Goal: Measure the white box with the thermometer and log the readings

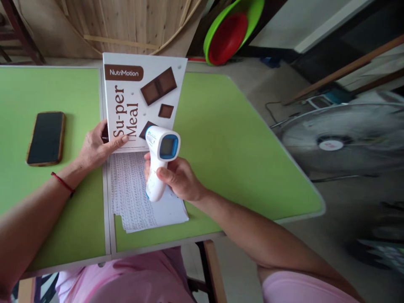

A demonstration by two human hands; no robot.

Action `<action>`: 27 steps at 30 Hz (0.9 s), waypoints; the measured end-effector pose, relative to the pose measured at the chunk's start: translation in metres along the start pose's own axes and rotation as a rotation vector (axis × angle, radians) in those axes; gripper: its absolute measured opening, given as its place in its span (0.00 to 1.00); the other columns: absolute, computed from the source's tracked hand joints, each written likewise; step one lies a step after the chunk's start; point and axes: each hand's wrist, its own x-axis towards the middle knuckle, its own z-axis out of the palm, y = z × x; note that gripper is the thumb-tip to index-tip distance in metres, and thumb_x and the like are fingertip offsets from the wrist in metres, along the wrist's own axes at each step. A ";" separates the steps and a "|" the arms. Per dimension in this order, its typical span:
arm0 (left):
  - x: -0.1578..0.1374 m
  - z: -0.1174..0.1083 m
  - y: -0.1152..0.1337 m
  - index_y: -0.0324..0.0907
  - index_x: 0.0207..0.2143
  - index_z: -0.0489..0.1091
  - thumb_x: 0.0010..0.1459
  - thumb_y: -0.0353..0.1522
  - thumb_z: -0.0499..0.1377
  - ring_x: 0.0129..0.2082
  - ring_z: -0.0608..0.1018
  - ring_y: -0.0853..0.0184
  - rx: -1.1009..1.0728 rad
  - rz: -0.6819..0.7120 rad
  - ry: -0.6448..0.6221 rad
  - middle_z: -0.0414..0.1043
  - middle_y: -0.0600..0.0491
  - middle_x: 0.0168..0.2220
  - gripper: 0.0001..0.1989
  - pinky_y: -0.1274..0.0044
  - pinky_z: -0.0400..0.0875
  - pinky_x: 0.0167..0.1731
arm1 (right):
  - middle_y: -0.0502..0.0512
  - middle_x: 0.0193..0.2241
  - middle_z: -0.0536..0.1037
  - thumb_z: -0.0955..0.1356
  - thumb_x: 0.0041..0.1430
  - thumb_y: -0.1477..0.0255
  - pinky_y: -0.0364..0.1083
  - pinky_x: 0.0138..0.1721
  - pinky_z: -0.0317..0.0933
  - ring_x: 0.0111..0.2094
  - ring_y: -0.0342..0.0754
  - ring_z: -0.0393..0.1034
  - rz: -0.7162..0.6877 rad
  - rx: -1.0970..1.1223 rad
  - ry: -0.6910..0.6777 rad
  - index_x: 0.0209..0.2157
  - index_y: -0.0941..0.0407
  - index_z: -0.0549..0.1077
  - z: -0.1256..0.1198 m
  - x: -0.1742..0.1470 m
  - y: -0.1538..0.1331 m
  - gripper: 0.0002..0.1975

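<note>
Two green table tops (227,139) sit edge to edge, with a grey seam running between them. Beyond the right edge, a floor fan (341,139) stands on the floor, and a green basin (252,12) holding a red basin (227,38) leans at the top. A white NutriMotion box (139,101) stands upright on the seam, above printed sheets (139,198) lying flat on the table. The left hand (94,147) steadies the box at its lower left corner, fingers extended flat against the face. The right hand (176,176) is clenched around the grip of an infrared thermometer (159,162), nose aimed at the box, display facing the camera. A dark phone (46,138) lies well apart at left.
</note>
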 end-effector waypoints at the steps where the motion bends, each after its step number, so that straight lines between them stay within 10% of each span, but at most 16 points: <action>1: 0.000 0.000 0.000 0.45 0.40 0.74 0.49 0.49 0.67 0.36 0.77 0.56 -0.003 0.002 0.000 0.78 0.49 0.37 0.22 0.65 0.73 0.35 | 0.50 0.29 0.71 0.75 0.48 0.56 0.47 0.30 0.63 0.29 0.43 0.66 0.001 -0.010 -0.001 0.43 0.55 0.70 0.000 0.000 0.000 0.25; 18: 0.004 -0.004 0.003 0.40 0.40 0.75 0.42 0.42 0.73 0.43 0.79 0.50 -0.221 -0.063 -0.054 0.78 0.45 0.41 0.24 0.59 0.75 0.44 | 0.47 0.24 0.69 0.76 0.45 0.59 0.44 0.25 0.61 0.25 0.41 0.63 -0.041 -0.170 0.016 0.32 0.54 0.68 0.004 -0.001 -0.010 0.20; 27: 0.014 -0.013 -0.007 0.40 0.46 0.71 0.46 0.43 0.71 0.47 0.77 0.50 -0.178 0.047 0.100 0.76 0.46 0.46 0.27 0.61 0.74 0.46 | 0.47 0.21 0.70 0.75 0.42 0.61 0.45 0.21 0.59 0.22 0.42 0.61 -0.313 -0.622 0.423 0.28 0.54 0.72 -0.012 -0.010 -0.041 0.15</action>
